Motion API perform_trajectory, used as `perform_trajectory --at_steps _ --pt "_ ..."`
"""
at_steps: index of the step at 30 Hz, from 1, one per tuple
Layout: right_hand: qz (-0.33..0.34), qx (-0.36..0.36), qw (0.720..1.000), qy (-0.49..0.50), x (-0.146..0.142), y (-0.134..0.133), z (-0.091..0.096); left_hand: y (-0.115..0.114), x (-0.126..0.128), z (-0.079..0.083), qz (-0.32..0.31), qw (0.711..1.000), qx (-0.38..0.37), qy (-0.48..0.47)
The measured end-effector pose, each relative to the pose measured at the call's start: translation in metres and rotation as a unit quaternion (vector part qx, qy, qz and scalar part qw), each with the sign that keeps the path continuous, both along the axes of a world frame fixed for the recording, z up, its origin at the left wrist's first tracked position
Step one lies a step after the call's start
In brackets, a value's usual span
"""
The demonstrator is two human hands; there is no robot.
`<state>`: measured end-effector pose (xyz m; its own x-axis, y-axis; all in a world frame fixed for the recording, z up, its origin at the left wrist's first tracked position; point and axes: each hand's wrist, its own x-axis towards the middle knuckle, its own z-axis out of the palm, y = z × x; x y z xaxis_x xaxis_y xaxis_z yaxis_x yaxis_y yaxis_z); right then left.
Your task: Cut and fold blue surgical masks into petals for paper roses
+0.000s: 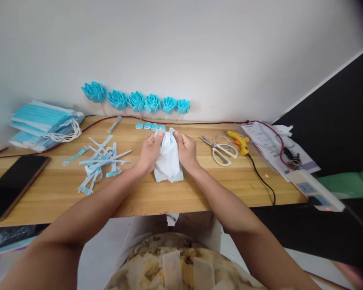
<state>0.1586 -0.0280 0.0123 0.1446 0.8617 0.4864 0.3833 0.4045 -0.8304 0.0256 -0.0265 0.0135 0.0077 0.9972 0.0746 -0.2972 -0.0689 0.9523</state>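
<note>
Between both hands, above the wooden table, hangs a pale face mask sheet (168, 161) with thin blue edges, its pleats spread out. My left hand (151, 151) pinches its upper left edge between thumb and fingers. On the other side, my right hand (186, 150) grips the upper right edge in the same way. Just beyond the sheet, several small folded blue petals (147, 125) lie in a row, partly hidden by the hands. A pair of white-handled scissors (220, 151) rests to the right of my right hand.
Cut mask strips (101, 161) lie in a heap at left, near stacked blue masks (45, 121) and a phone (16, 185). Several blue fabric flowers (136, 101) stand along the wall. A yellow glue gun (240, 141), papers (263, 137) and a power strip (314, 189) are at right.
</note>
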Motion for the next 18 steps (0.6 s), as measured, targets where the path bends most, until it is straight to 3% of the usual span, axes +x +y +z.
perform_trajectory --at_steps 4,7,10,13,15,18 --pt "-0.023 0.009 1.0 0.012 0.008 0.007 -0.002 0.007 -0.004 -0.002 0.017 1.0 0.004 0.002" --pt "0.026 -0.019 0.999 0.014 0.022 0.012 0.003 0.009 -0.008 0.002 -0.009 1.0 0.006 0.026" --pt "0.081 -0.037 0.996 0.017 0.036 0.013 0.018 0.006 -0.01 0.006 -0.053 0.997 0.008 0.055" --pt "0.122 -0.025 0.988 -0.087 0.04 0.009 0.043 0.004 -0.01 0.007 -0.082 0.994 0.015 0.072" --pt "0.165 -0.052 0.965 -0.196 0.036 0.008 0.06 0.005 -0.01 0.006 -0.085 0.994 0.024 0.068" --pt "0.159 -0.071 0.947 -0.269 0.033 0.013 0.081 0.009 -0.013 0.004 -0.089 0.994 0.027 0.05"
